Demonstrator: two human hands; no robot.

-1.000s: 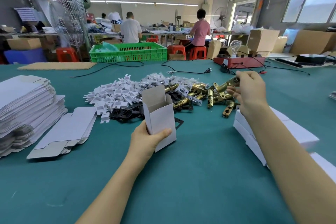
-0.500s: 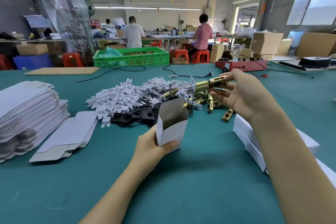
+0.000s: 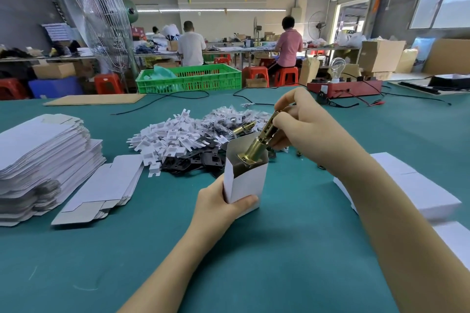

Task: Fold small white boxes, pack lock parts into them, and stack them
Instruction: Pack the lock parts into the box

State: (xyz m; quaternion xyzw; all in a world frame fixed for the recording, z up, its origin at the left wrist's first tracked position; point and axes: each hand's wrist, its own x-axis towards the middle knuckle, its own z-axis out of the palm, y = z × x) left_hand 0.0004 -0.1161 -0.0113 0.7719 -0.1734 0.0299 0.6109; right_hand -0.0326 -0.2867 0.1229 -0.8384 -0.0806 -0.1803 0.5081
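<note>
My left hand (image 3: 218, 204) grips a small white box (image 3: 248, 180) upright near the table's middle, its top open. My right hand (image 3: 302, 129) pinches a brass latch (image 3: 259, 145) and holds it tilted, faceplate end down inside the box's mouth. Behind the box lies a heap of lock parts: white plastic pieces (image 3: 173, 140), black plates (image 3: 195, 162), bagged screws (image 3: 229, 117) and more brass latches (image 3: 244, 128). Flat unfolded box blanks (image 3: 38, 160) are stacked at the left, with a smaller pile (image 3: 106, 185) beside them. Closed white boxes (image 3: 412, 185) sit at the right under my forearm.
The green table (image 3: 254, 262) runs far back. At its far side stand a green crate (image 3: 193, 77), a cardboard sheet (image 3: 94, 99), black cables (image 3: 162, 99) and a red tester box with a bulb (image 3: 343, 85). Two people sit at benches beyond.
My right hand has carried the brass latch from above the heap down to the box and set its end into the open top. My left hand tilted the box upright.
</note>
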